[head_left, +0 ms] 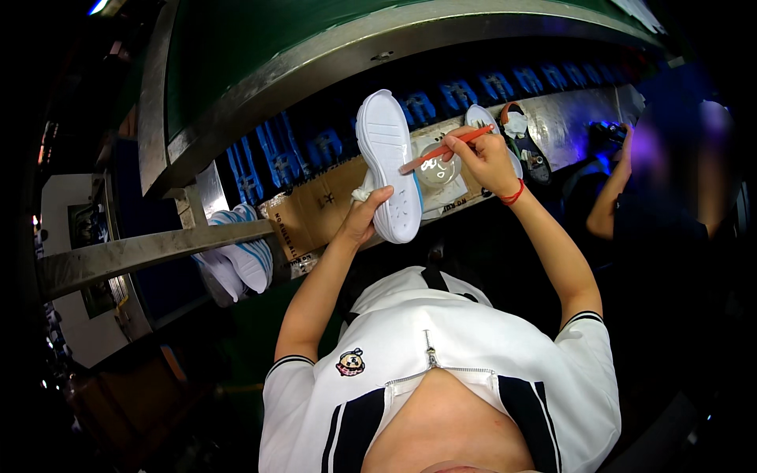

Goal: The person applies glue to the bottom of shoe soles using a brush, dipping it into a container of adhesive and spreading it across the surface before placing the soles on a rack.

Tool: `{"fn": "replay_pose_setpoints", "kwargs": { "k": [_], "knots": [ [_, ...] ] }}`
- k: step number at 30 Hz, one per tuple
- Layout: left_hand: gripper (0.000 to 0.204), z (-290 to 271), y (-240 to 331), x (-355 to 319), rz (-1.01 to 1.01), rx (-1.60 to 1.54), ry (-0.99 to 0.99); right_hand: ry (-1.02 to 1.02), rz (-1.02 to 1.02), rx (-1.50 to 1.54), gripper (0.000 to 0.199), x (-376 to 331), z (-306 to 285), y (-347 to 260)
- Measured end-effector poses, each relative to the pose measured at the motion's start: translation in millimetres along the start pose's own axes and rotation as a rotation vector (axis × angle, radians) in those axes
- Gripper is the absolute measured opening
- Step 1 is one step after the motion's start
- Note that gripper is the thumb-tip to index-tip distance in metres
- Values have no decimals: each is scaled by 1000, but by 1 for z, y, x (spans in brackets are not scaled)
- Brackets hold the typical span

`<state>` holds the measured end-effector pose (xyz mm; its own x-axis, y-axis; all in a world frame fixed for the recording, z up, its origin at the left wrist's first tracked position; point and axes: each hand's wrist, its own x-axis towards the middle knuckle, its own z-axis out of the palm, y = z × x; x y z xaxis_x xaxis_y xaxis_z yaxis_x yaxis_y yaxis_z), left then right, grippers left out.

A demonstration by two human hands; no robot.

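Note:
My left hand is closed on the lower edge of a white shoe sole, thumb on the inner face. The sole stands tilted up with small holes near its lower end and a blue strip on its right edge. Something white and crumpled, perhaps a cloth, shows by my left fingers. My right hand pinches a red-handled brush, its tip touching or very close to the sole's right side. Behind the brush sits a round translucent bowl with pale contents.
Brown cardboard covers part of the narrow bench. Beyond the bowl lie another white sole and a dark shoe. Blue racks line the back. A metal frame crosses left, near white-and-blue soles. A co-worker is at right.

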<state>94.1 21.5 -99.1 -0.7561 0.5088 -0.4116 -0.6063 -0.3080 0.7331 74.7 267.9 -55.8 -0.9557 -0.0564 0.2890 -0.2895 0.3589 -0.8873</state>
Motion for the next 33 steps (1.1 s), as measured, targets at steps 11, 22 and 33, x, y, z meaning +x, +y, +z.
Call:
{"fn": "replay_pose_setpoints", "kwargs": {
  "k": [11,22,33],
  "knots": [
    [57,-11,-5,-16,-138,31,-117,208,187,-24,19,31,-19,-9],
    [71,3,19,-26,-475,-470,-498,-289,-269,8,18,72,-37,-26],
    [61,11,20,-2,-539,-636,-526,-499,-433,206,21,44,43,-66]
  ]
}}
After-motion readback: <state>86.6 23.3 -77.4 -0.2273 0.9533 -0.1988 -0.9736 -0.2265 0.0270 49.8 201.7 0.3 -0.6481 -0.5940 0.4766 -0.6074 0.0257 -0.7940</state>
